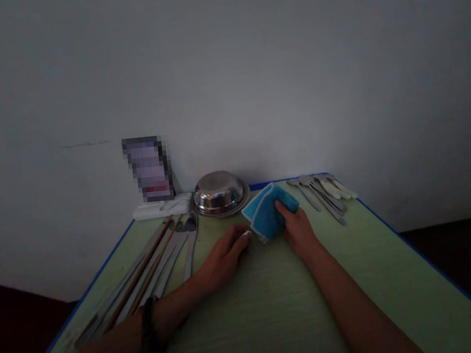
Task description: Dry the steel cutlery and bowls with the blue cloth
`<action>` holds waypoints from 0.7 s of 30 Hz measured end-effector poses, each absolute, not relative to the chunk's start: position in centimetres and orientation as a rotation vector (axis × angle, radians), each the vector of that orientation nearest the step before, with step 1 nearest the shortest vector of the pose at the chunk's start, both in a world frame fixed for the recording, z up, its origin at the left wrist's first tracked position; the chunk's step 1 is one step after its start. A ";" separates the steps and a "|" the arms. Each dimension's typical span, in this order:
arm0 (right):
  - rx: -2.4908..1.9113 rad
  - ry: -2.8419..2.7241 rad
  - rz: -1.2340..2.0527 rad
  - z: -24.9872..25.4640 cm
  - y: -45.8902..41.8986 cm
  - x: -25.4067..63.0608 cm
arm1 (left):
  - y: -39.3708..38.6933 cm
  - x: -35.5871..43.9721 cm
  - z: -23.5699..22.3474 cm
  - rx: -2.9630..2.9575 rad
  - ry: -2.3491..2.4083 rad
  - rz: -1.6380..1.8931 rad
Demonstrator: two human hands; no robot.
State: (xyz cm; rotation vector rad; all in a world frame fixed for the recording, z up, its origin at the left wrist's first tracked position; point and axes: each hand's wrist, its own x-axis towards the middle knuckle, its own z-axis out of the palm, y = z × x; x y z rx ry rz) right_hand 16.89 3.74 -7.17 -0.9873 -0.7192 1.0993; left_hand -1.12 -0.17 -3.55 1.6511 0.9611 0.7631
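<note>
A folded blue cloth [269, 213] with pale edging is pinched in my right hand [301, 228], the thumb lying on top of it. My left hand [226, 253] is just left of the cloth, low over the table, its fingers curled in toward the thumb. Something small and whitish shows at the left thumb's tip; I cannot make out what it is. Beyond both hands, a shiny metal bowl [219, 193] rests upside down near the wall.
Long metal utensils and wooden chopsticks [150, 262] lie along the left of the green table [274, 317]. Several spoons and forks [322, 193], some pale-handled, lie at the back right. A blurred phone-like screen [150, 171] leans on the wall above a white case [149, 209].
</note>
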 end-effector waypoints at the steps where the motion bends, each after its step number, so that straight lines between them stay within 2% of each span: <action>1: -0.984 -0.707 1.095 -7.2 3.8 16.9 | -0.2 -1.1 -3.6 1.635 0.951 0.786; 6: -0.990 -0.634 1.049 -7.3 4.0 17.1 | -0.2 -1.1 -3.6 1.588 0.910 0.857; 14: -1.040 -0.633 1.088 -7.2 3.9 16.9 | -0.5 -1.5 -2.7 1.866 0.988 0.647; 21: -1.044 -0.686 1.094 -7.1 3.6 16.9 | -0.4 -1.5 -2.7 1.784 0.997 0.779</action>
